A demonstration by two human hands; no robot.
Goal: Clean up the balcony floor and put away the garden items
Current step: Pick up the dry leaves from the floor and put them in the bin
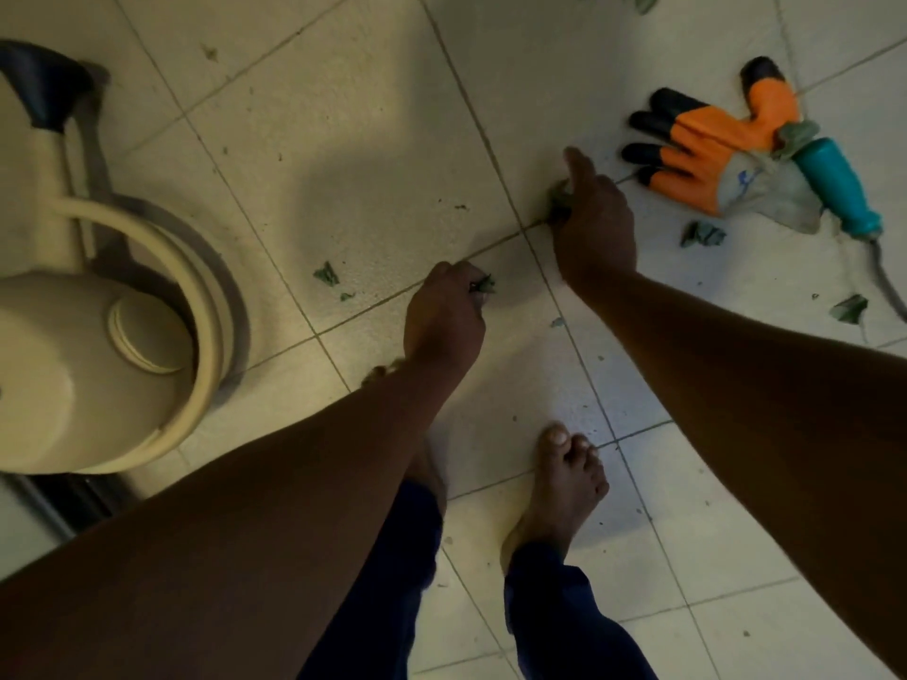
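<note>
Can (98, 296), cream with a dark spout, stands at the far left on the tiled floor (343, 139), its round cap up and its loop handle arching over the body. Right of it two leaf bits (326, 274) lie loose on a tile, near the left hand (444, 316), which is curled down at the floor and pinches a small leaf (486, 285) at its fingertips. Below, two bare feet (559, 488) stand on the tiles under dark trouser legs. Further right the right hand (596, 223) reaches low with one finger stretched out and the rest curled round a crumpled leaf clump (559, 201) at a grout crossing. Just beyond lies an orange and grey glove (711, 159) with black fingertips, a teal-handled tool (834, 188) resting across its cuff, and more leaves (702, 235) scattered near both
</note>
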